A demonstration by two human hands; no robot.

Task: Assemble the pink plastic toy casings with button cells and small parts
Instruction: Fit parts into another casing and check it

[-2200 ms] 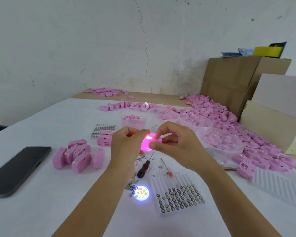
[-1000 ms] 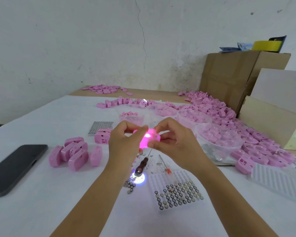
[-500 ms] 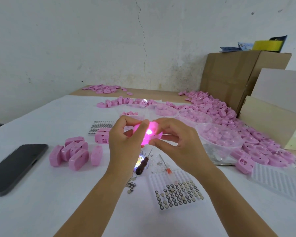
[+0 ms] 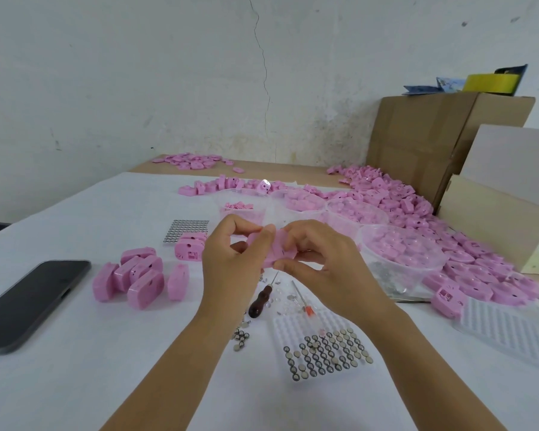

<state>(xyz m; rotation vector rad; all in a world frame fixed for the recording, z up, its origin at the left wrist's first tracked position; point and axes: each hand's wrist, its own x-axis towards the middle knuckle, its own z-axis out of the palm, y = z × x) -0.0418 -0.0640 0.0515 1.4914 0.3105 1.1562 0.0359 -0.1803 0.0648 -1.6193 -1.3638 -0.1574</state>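
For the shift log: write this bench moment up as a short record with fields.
held item: pink casing, between both hands above the table
left hand: grips the casing's left end
right hand: pinches its right end
tool: dark-handled tool, lying on the table under the hands
button cells: in a white tray near the right forearm, a few loose beside it
finished pile: pink casings left of the hands, next to a phone
supply: clear tubs of pink parts, right
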